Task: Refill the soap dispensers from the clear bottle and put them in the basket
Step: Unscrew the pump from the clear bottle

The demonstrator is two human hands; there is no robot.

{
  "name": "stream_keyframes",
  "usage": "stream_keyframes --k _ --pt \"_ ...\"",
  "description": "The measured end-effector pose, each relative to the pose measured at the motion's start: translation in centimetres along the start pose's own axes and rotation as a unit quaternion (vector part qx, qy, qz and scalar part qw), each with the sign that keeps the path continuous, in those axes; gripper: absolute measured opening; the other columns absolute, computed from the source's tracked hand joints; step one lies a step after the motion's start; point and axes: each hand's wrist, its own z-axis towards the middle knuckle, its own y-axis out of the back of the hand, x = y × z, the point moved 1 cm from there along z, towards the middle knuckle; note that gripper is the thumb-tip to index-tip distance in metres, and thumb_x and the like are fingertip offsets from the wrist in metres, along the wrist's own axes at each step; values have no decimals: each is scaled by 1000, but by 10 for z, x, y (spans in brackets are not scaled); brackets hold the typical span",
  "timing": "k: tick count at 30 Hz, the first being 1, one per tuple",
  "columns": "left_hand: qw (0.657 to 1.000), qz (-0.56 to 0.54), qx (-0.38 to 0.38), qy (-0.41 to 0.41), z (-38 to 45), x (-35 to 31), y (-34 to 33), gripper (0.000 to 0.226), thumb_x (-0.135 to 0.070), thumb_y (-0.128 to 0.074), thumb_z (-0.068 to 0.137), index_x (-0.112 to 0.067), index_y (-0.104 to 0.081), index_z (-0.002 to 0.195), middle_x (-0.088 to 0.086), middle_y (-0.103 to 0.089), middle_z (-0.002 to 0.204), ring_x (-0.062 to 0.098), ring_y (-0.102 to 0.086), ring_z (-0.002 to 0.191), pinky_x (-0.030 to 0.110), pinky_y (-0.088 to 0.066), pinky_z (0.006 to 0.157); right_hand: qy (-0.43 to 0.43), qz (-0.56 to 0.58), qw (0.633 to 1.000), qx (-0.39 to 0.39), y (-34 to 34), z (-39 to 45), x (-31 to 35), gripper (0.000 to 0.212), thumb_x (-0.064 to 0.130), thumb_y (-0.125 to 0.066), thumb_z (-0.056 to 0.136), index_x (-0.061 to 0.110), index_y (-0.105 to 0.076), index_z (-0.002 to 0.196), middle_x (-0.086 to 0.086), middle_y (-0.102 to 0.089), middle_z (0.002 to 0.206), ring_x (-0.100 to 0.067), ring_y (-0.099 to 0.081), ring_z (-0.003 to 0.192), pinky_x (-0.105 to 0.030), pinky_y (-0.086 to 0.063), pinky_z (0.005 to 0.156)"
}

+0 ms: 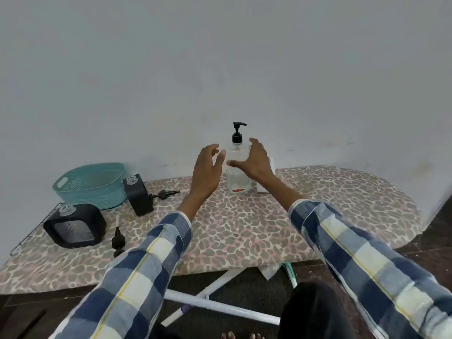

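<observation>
Clear bottle [238, 171] stands upright on the tabletop [244, 228] by the wall, pump on top, between our two hands. Right hand [255, 161] is nearer, thumb at its side; contact unclear. Left hand [206, 171] is just beside. Fingers of both spread, holding nothing.

the clear bottle [237, 172] is looking like glossy see-through plastic under a black plastic pump. the basket [91, 184] is showing matt teal woven-look plastic. printed cloth is covering the worktop [318, 206]; dispensers [75, 226] are appearing matt black.
</observation>
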Motion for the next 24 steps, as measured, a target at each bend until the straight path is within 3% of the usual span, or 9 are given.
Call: stream_keyframes --k 2,5,8,10,13,16,20,24 --pt "999 -36 15 19 16 -8 -6 49 -45 -52 110 -17 -53 149 -1 -58 147 12 -56 131 33 -46 108 13 -17 1000 4 -2 2 0 107 46 -92 76 8 -35 157 -13 -51 153 -32 -48 141 -43 -44 109" --pt "996 -54 52 41 30 -19 -14 54 -50 -58 106 -18 -53 149 -2 -59 144 13 -57 131 32 -46 108 29 -37 999 -10 -7 3 -6 87 44 -93 75 8 -48 140 -10 -57 133 -27 -56 123 -39 -48 94" --pt "997 -40 54 42 32 -18 -18 40 -46 -59 106 -20 -62 137 -2 -64 136 16 -59 129 42 -46 112 46 -60 997 -19 -6 1 -5 70 52 -94 70 13 -53 110 -5 -54 112 -23 -54 98 -32 -38 75" --pt "998 -14 40 37 29 -18 -14 35 -45 -58 105 -21 -66 128 -2 -68 130 19 -61 125 50 -47 110 53 -45 997 -24 -7 -6 -5 69 54 -96 66 15 -51 101 -3 -53 106 -19 -51 90 -31 -37 72" --pt "999 2 31 23 17 -19 1 33 -47 -59 101 -24 -68 122 -6 -70 123 17 -64 118 51 -48 107 62 -3 998 -32 -11 -25 -4 70 55 -97 63 17 -53 103 0 -54 108 -17 -54 88 -33 -46 72" --pt "1000 -2 23 16 4 -21 20 26 -39 -64 103 -22 -71 121 -9 -72 120 12 -65 112 43 -50 104 74 38 996 -44 -20 -45 1 70 62 -94 62 21 -54 103 8 -54 106 -12 -55 90 -27 -45 70" --pt "999 -19 15 27 -14 -14 39 27 -36 -64 104 -18 -72 122 -7 -74 115 9 -67 109 40 -54 100 96 134 986 -34 -41 -75 4 68 62 -92 66 23 -54 107 8 -53 105 -15 -55 98 -26 -47 79" --pt "999 -23 47 15 -23 -14 48 28 -36 -64 105 -17 -72 124 -6 -74 118 7 -67 115 38 -54 102 62 239 969 7 -55 -98 1 73 58 -92 74 27 -47 123 8 -62 112 -10 -62 106 -26 -52 88"
